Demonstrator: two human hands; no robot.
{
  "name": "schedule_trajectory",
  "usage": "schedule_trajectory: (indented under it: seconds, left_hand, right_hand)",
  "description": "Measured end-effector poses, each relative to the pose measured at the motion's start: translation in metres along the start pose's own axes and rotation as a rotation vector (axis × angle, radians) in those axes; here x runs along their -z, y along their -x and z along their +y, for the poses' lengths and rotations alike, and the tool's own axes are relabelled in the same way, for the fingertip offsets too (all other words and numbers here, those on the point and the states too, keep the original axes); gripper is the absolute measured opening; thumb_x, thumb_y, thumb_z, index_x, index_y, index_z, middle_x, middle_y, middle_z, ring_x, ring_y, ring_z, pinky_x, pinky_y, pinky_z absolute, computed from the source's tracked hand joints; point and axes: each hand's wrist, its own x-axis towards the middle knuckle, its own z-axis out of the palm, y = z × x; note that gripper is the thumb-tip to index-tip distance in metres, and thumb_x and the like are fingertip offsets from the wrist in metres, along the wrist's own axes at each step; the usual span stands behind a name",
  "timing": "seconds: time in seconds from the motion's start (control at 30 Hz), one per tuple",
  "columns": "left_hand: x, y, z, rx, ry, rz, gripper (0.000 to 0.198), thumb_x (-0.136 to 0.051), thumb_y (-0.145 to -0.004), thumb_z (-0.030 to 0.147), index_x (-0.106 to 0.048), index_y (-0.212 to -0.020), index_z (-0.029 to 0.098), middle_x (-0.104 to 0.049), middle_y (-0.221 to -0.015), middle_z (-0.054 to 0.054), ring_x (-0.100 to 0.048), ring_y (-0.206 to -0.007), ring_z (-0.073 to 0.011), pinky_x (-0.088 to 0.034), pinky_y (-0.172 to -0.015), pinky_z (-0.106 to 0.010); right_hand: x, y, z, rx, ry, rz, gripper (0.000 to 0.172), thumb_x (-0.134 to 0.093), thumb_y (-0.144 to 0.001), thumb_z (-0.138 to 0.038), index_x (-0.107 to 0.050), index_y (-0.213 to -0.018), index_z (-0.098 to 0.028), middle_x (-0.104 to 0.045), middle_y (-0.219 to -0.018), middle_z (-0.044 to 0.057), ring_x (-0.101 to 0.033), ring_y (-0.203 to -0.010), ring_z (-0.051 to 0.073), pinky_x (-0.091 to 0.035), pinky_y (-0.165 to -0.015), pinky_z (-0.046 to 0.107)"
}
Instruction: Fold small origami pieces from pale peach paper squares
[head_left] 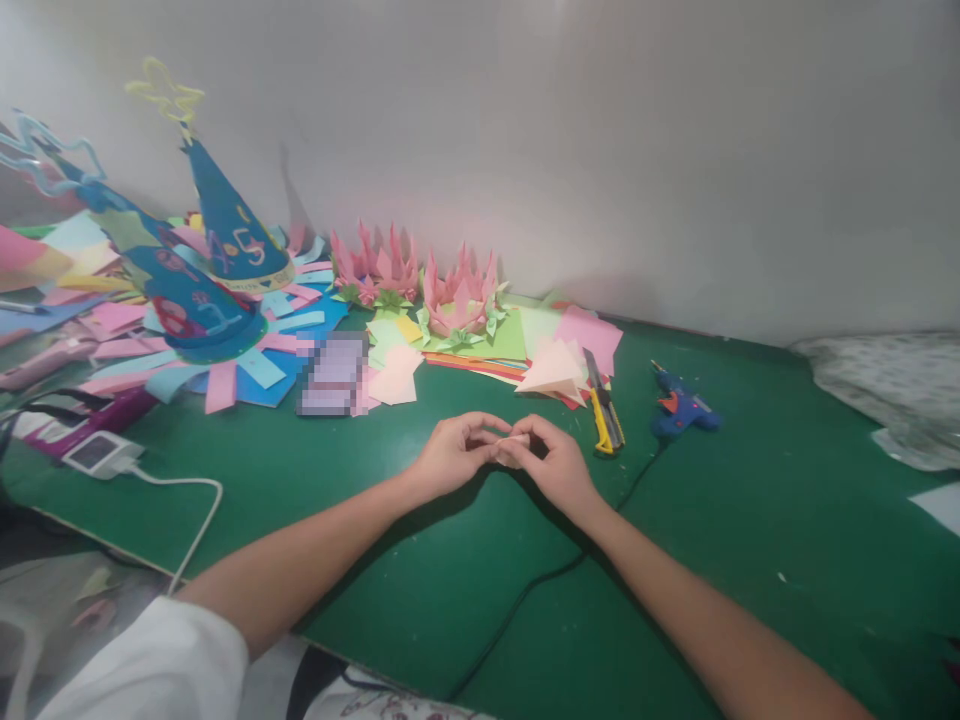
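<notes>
Both hands meet over the green table (pixel 420 560), fingers pinched around a small piece of pale pink paper (pixel 513 452). My left hand (pixel 457 452) grips its left side, thumb and fingertips together. On the other side my right hand (pixel 551 458) holds it between thumb and index finger. Much of the paper is hidden by the fingers, so its exact folded shape is unclear. Beyond the hands lie loose peach paper sheets (pixel 553 368) and a yellow utility knife (pixel 606 415). Further right rests a blue glue gun (pixel 684 403), its cord running under my right forearm.
Pink folded-paper crowns (pixel 459 295) stand near the wall, by stacked coloured paper (pixel 510 335). Decorated blue cone hats (pixel 236 235) with paper strips occupy the left. A blurred-out phone (pixel 334 375) and a white charger (pixel 101 453) with cable lie nearer. Patterned cloth (pixel 892 385) lies far right.
</notes>
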Motion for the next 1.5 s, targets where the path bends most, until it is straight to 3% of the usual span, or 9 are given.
schedule_trajectory:
  seconds: [0.3,0.43,0.57,0.63,0.77,0.9,1.03,1.23,1.5]
  left_hand:
    - [0.001,-0.001,0.000,0.043,0.052,-0.033,0.044,-0.075,-0.063,0.026,-0.057,-0.101,0.011,-0.069,-0.074,-0.004,-0.064,-0.067,-0.0127,-0.048,-0.067,-0.025]
    - [0.002,0.000,0.008,0.097,0.127,0.069,0.041,-0.074,-0.062,0.022,-0.059,-0.099,0.012,-0.065,-0.069,0.000,-0.058,-0.057,-0.0069,-0.042,-0.056,-0.018]
    - [0.003,0.000,0.013,0.079,0.216,0.143,0.040,-0.076,-0.058,0.021,-0.061,-0.094,0.012,-0.063,-0.074,0.000,-0.057,-0.058,-0.0063,-0.042,-0.057,-0.018]
    - [0.003,-0.001,0.013,0.078,0.224,0.156,0.040,-0.077,-0.057,0.022,-0.062,-0.092,0.012,-0.063,-0.076,0.000,-0.057,-0.061,-0.0070,-0.042,-0.059,-0.019]
    - [0.002,-0.001,0.012,0.118,0.222,0.121,0.042,-0.079,-0.055,0.027,-0.063,-0.090,0.010,-0.064,-0.078,-0.002,-0.058,-0.064,-0.0082,-0.045,-0.062,-0.021]
    - [0.001,-0.001,0.009,0.141,0.175,0.063,0.037,-0.077,-0.059,0.035,-0.061,-0.081,0.011,-0.062,-0.068,0.000,-0.057,-0.060,-0.0076,-0.046,-0.062,-0.021]
    - [-0.001,0.000,0.008,0.144,0.122,0.057,0.034,-0.075,-0.062,0.037,-0.056,-0.074,0.012,-0.061,-0.062,0.002,-0.058,-0.055,-0.0069,-0.046,-0.058,-0.020]
    - [-0.001,-0.001,0.012,0.239,0.232,0.052,0.035,-0.074,-0.066,0.035,-0.055,-0.083,0.010,-0.069,-0.070,-0.006,-0.067,-0.064,-0.0126,-0.051,-0.061,-0.022]
    - [0.000,-0.001,0.013,0.250,0.285,0.106,0.032,-0.077,-0.063,0.030,-0.064,-0.083,0.008,-0.068,-0.073,-0.004,-0.064,-0.060,-0.0086,-0.053,-0.063,-0.021]
  right_hand:
    - [0.000,0.001,0.002,-0.121,-0.144,-0.061,0.021,-0.059,-0.080,-0.038,-0.055,-0.071,-0.020,-0.050,-0.061,-0.004,-0.044,-0.054,0.011,-0.035,-0.050,0.022]
    - [0.002,0.000,0.000,-0.131,-0.341,-0.093,0.022,-0.046,-0.088,-0.040,-0.057,-0.088,-0.020,-0.057,-0.075,0.000,-0.052,-0.064,0.013,-0.042,-0.057,0.024]
    - [-0.001,0.001,0.001,-0.117,-0.409,-0.038,0.025,-0.054,-0.084,-0.037,-0.050,-0.105,-0.022,-0.059,-0.084,0.002,-0.058,-0.073,0.015,-0.048,-0.067,0.027]
    - [-0.002,0.002,0.002,-0.093,-0.391,-0.006,0.028,-0.058,-0.082,-0.034,-0.047,-0.106,-0.023,-0.060,-0.083,0.002,-0.059,-0.075,0.016,-0.049,-0.070,0.029]
    - [-0.002,0.004,0.001,-0.051,-0.306,0.041,0.013,-0.053,-0.085,-0.031,-0.050,-0.095,-0.023,-0.060,-0.081,0.002,-0.060,-0.075,0.016,-0.049,-0.070,0.029]
    - [0.000,0.005,-0.003,-0.020,-0.176,0.043,0.006,-0.054,-0.084,-0.028,-0.054,-0.086,-0.022,-0.060,-0.077,0.001,-0.058,-0.071,0.015,-0.048,-0.070,0.028]
    - [0.001,0.004,-0.004,0.020,-0.105,0.052,0.008,-0.052,-0.085,-0.028,-0.055,-0.081,-0.022,-0.058,-0.076,0.001,-0.056,-0.070,0.016,-0.047,-0.067,0.028]
    - [0.006,0.000,-0.004,0.223,0.037,0.118,0.007,-0.061,-0.081,-0.026,-0.065,-0.076,-0.024,-0.054,-0.084,0.003,-0.054,-0.078,0.018,-0.045,-0.071,0.033]
    - [0.011,-0.001,-0.002,0.368,0.222,0.055,0.010,-0.062,-0.081,-0.029,-0.072,-0.084,-0.028,-0.060,-0.082,0.003,-0.053,-0.080,0.019,-0.041,-0.076,0.037]
